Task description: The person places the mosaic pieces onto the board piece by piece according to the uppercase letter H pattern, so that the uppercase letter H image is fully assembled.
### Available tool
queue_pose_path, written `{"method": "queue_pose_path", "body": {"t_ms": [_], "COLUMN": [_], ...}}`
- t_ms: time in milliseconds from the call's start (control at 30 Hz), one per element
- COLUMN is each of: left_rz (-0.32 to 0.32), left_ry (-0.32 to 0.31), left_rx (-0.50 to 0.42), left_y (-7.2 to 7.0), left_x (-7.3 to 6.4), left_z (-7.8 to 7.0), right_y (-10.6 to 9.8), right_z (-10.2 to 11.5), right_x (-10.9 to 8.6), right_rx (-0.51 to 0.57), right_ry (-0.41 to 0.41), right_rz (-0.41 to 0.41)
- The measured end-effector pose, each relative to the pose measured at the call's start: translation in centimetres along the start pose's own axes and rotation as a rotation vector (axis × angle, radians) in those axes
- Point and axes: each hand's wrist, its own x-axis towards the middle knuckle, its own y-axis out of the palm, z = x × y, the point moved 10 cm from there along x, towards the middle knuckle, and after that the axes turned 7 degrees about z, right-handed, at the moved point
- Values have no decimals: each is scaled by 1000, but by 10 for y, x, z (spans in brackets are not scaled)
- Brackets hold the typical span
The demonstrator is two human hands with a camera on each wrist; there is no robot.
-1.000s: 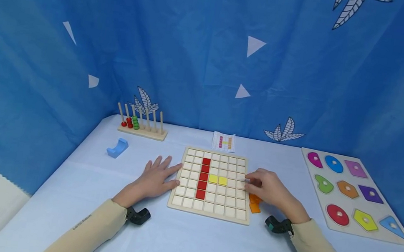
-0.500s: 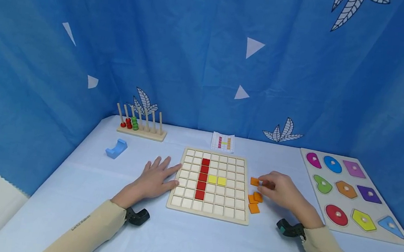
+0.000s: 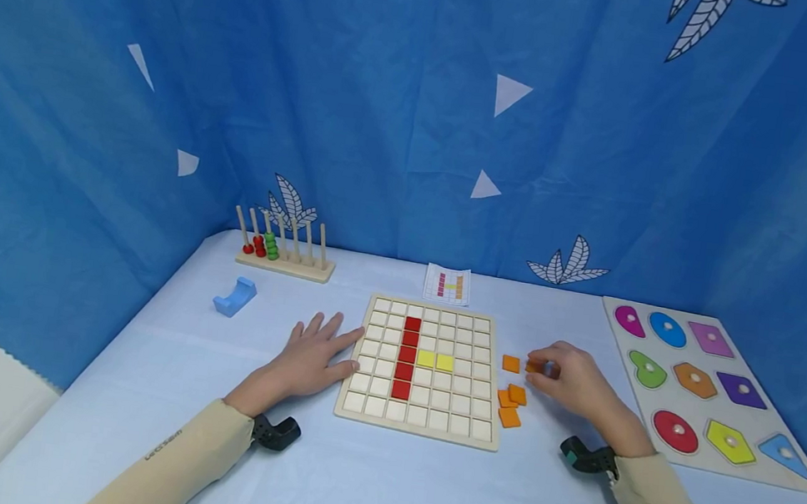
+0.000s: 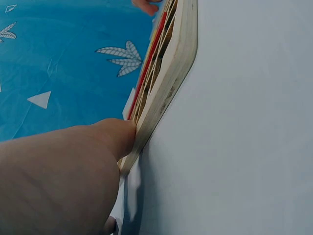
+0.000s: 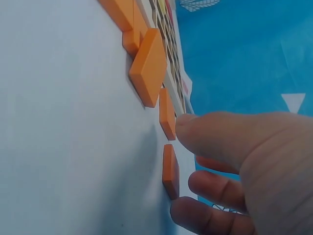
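Observation:
My left hand (image 3: 315,359) lies with spread fingers at the left edge of a wooden grid board (image 3: 415,432); in the left wrist view its thumb (image 4: 120,137) touches the board's side. A column of red tiles (image 3: 407,355) and two yellow tiles (image 3: 435,360) sit in the grid. Right of the board, my right hand (image 3: 572,382) hovers with bent fingers over an orange tile (image 5: 170,171). In the right wrist view the tile rests on the table, with thumb and fingertips apart beside it. Another orange tile (image 3: 511,364) lies between it and the board.
Several more orange tiles (image 3: 509,417) lie nearer the front, some overlapping. A pattern card (image 3: 447,284) is behind the board. A shape puzzle (image 3: 690,380) stands right; a bead counting rack (image 3: 284,265) and a blue curved block (image 3: 235,296) are left.
My right hand has moved right, away from the board, uncovering the orange tiles. One orange tile now lies apart beside the board's edge. The left hand stays in place.

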Motion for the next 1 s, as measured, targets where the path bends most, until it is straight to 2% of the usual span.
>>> {"method": "queue_pose_path", "body": {"t_ms": [600,1000], "left_rz": [-13,-9], "left_ry": [11,13], "left_rx": [-2,5], "left_y": [-1,0], "left_x": [0,-1], "left_z": [-2,-1], "right_y": [2,7], "right_z": [-9,-15], "right_x": [1,0], "right_rx": [-34,-18], "right_ry": [47,83], "right_rz": [-29,-46]}}
